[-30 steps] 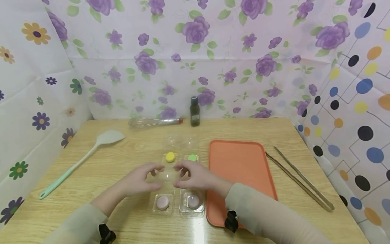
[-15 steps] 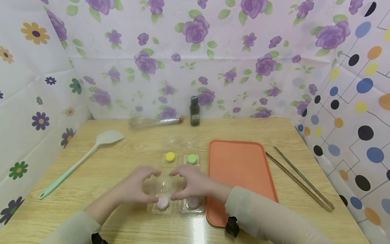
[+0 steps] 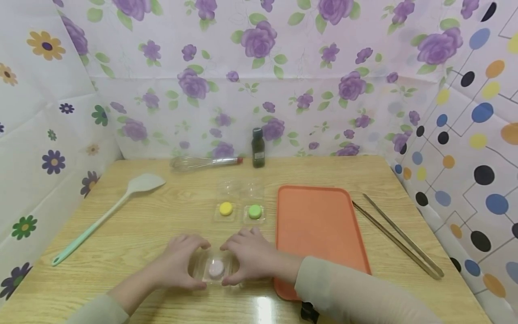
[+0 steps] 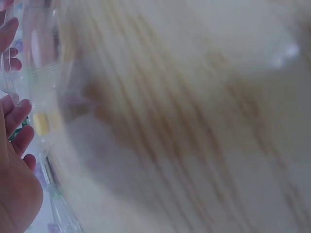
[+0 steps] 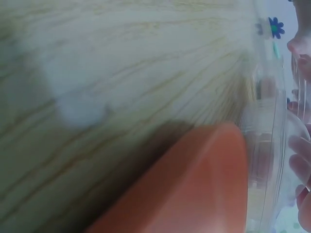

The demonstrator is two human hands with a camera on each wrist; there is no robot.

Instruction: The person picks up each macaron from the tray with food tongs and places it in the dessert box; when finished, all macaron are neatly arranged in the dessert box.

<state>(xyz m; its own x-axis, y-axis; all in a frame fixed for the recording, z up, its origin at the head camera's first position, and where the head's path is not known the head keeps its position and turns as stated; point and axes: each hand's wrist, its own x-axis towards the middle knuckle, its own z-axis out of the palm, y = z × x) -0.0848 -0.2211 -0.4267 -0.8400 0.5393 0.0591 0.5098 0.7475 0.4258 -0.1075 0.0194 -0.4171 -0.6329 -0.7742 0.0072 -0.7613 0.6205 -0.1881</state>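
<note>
Between them my left hand [image 3: 180, 262] and right hand [image 3: 252, 257] hold a clear plastic lid [image 5: 302, 92], fingers and thumbs curved at its opposite sides. It hovers close over a clear box base with a pale pink round piece [image 3: 216, 269] inside, seen through the plastic. Beyond my hands, a yellow round piece [image 3: 226, 208] and a green round piece [image 3: 255, 211] sit in clear open bases. My right hand hides the near-right box in the head view; clear boxes [image 5: 262, 160] show beneath that hand in the right wrist view.
Clear plastic lids [image 3: 252, 186] lie behind the coloured pieces. An orange tray [image 3: 317, 220] is under my right forearm, with long metal tongs [image 3: 400, 238] beyond it. A mint-handled spatula [image 3: 109, 211] lies at left. A whisk [image 3: 206, 163] and dark bottle [image 3: 258, 148] are at the back.
Both hands have brought the clear lid toward me and down, from between the two rows to over the near-left box. The green piece is uncovered from view; the near-right box is now hidden.
</note>
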